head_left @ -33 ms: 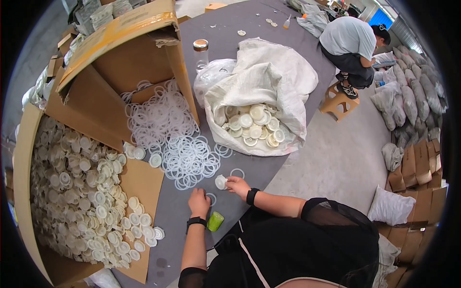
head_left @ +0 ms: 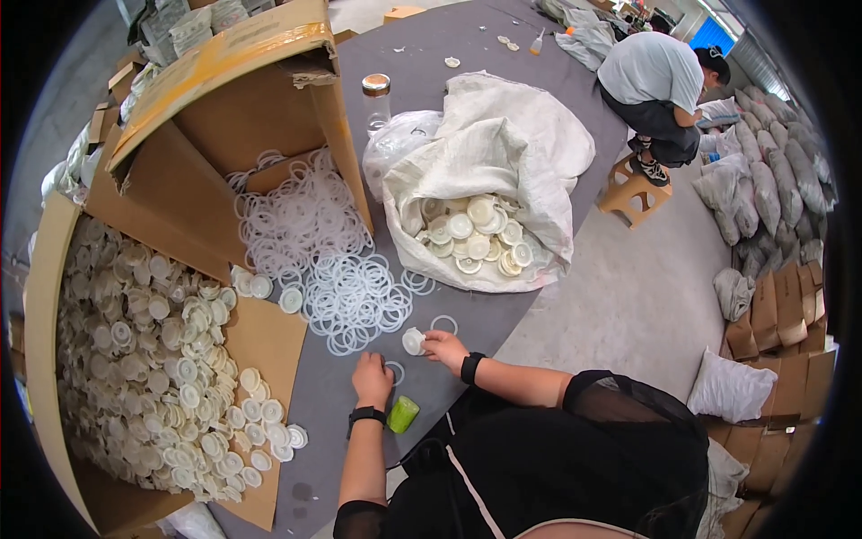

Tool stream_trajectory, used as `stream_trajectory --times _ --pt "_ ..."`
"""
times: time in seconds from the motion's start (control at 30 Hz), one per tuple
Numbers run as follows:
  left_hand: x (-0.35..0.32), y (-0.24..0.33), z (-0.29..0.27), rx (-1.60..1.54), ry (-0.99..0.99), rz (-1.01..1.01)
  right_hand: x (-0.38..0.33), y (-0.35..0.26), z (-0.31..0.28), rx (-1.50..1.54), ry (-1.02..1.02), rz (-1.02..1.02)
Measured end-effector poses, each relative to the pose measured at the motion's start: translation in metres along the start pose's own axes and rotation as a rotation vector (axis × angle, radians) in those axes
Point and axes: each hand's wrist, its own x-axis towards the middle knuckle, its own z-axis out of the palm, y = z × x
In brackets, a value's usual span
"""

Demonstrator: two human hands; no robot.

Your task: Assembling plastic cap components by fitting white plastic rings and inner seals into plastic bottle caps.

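Observation:
Pinched between the fingers of my right hand [head_left: 445, 349] is a round white plastic cap [head_left: 414, 341], held just over the table. My left hand [head_left: 373, 379] is closed, knuckles up, on the grey tabletop; whatever its fingertips hold is hidden. One clear ring [head_left: 394, 373] lies against its right side, and another ring [head_left: 444, 325] is beyond my right hand. Beyond my hands is a heap of clear plastic rings [head_left: 355, 301], spilling from a tipped cardboard box [head_left: 278, 103]. A green cylindrical piece [head_left: 403, 414] lies by my left wrist.
At left, a large cardboard box [head_left: 45, 359] holds many white caps, some spread on its flap [head_left: 265, 332]. A white woven sack [head_left: 503, 135] with caps at its mouth stands ahead, beside a jar [head_left: 376, 103]. Another person [head_left: 651, 81] sits on a stool [head_left: 634, 190] at right.

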Motion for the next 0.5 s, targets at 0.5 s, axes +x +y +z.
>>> stream_trajectory --times 0.5 --pt "-0.005 -0.013 0.0 -0.112 0.065 -0.11 -0.003 0.002 0.01 -0.021 0.006 0.038"
